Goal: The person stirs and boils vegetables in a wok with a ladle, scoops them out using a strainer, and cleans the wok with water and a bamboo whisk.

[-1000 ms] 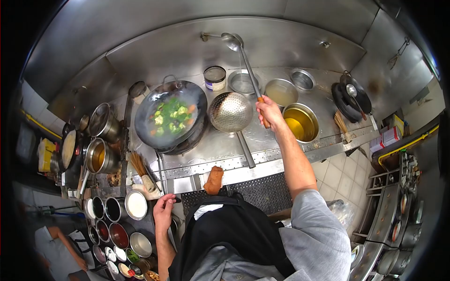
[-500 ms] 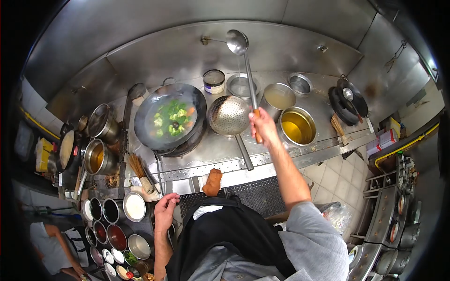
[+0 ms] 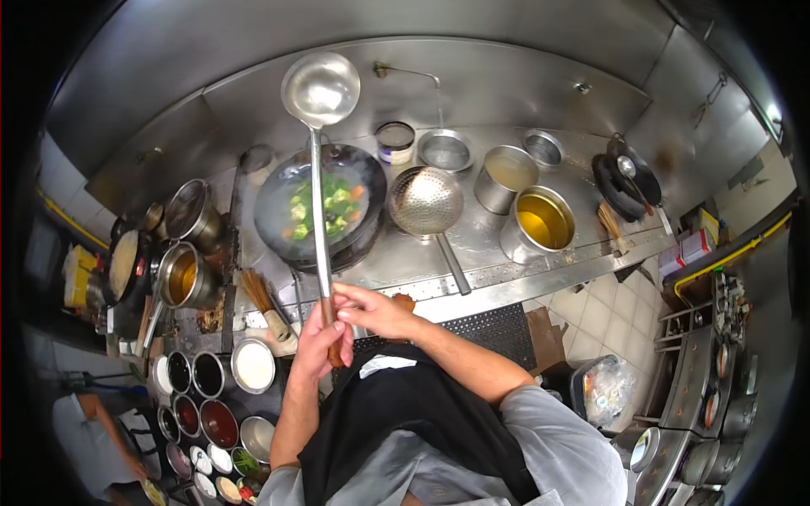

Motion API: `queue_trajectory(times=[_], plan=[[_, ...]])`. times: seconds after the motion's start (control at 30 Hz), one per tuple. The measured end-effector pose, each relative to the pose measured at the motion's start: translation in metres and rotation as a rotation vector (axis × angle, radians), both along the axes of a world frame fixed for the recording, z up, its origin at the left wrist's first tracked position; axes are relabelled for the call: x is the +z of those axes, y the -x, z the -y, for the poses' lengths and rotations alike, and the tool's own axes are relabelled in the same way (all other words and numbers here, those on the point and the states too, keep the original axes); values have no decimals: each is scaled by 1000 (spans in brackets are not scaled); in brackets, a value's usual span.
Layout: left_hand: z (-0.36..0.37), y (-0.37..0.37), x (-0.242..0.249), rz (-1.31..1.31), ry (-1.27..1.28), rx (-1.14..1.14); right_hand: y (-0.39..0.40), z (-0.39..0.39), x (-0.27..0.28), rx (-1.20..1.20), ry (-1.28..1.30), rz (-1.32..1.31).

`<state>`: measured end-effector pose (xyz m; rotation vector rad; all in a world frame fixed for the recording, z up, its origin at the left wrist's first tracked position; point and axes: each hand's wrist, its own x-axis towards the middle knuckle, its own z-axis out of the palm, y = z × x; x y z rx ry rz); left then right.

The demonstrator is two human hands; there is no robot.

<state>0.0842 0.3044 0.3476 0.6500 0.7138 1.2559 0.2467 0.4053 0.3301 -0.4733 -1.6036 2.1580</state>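
A long steel ladle (image 3: pixel 321 89) rises upright in front of me, its bowl high above the wok. My left hand (image 3: pixel 315 344) is wrapped round its wooden handle. My right hand (image 3: pixel 375 310) meets the same handle from the right, thumb and fingertips closed at its upper end. Behind the ladle's shaft, a black wok (image 3: pixel 278 221) on the burner holds broccoli (image 3: pixel 340 202) and orange pieces in steaming liquid. To the wok's right lies a perforated strainer (image 3: pixel 426 201), its handle toward me. A folded brown cloth (image 3: pixel 404 301) is mostly hidden behind my right hand.
Pots of yellow oil (image 3: pixel 544 221) and cloudy liquid (image 3: pixel 509 171) stand right of the strainer. A tap (image 3: pixel 409 72) juts from the back wall. Seasoning bowls (image 3: pixel 254 364) crowd the lower left, beside a bamboo brush (image 3: pixel 263 304). Another person (image 3: pixel 93 438) is at far left.
The ladle has swung left from the strainer's side to in front of the wok. My left hand has come up onto its handle beside my right hand.
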Motion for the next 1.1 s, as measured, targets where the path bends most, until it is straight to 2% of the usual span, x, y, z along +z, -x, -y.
queue_trajectory(times=[0.03, 0.07, 0.1, 0.13, 0.2, 0.27, 0.33, 0.37, 0.43, 0.47, 0.5, 0.53, 0.6, 0.67, 0.73, 0.83, 0.9, 0.93, 0.97, 1.0, 1.07, 1.1], plan=[[3, 14, -2, -207, 70, 113, 0, 0, -29, -89, -190, -8], [6, 34, -17, -376, 105, 177, -12, 3, -34, -134, -125, 30], [9, 54, -32, -542, 139, 239, -24, 5, -48, -227, -181, 90], [19, 65, -23, -775, 239, 276, -43, 7, -65, -289, -213, 153], [39, 89, -26, -911, 262, 293, -85, 23, -106, -422, -298, 379], [66, 113, -29, -998, 311, 254, -132, 48, -125, -409, -361, 869], [92, 134, -27, -1084, 379, 209, -196, 88, -216, -431, -445, 1056], [101, 143, -23, -1178, 369, 182, -227, 109, -255, -275, -441, 1285], [116, 158, -12, -1366, 345, 127, -274, 159, -309, -87, -304, 1458], [116, 163, -5, -1338, 379, 108, -333, 200, -422, 48, -291, 1320], [112, 166, -6, -1414, 315, 101, -348, 223, -452, 174, -259, 1173], [106, 168, -7, -1489, 248, 96, -368, 242, -477, 198, -215, 1254], [85, 173, -20, -1600, 153, 77, -347, 246, -459, 179, -159, 1276], [49, 169, -37, -1748, 262, 28, -318, 240, -438, 116, -124, 1276], [14, 165, -73, -1794, 265, 58, -282, 222, -408, 24, -103, 1277], [-8, 150, -91, -1631, 136, 235, -231, 181, -343, -136, -115, 1258], [-10, 165, -140, -1487, -123, 390, -213, 160, -316, -239, -140, 1237], [-11, 166, -141, -1409, -250, 465, -214, 151, -317, -282, -158, 1221], [-9, 169, -142, -1247, -93, 437, -215, 146, -318, -325, -175, 1202], [-9, 166, -115, -1083, 59, 405, -218, 145, -323, -349, -121, 1149], [-12, 169, -100, -901, 171, 410, -232, 145, -336, -389, -20, 1044], [-16, 169, -92, -919, 221, 399, -238, 146, -341, -365, 26, 1021]])
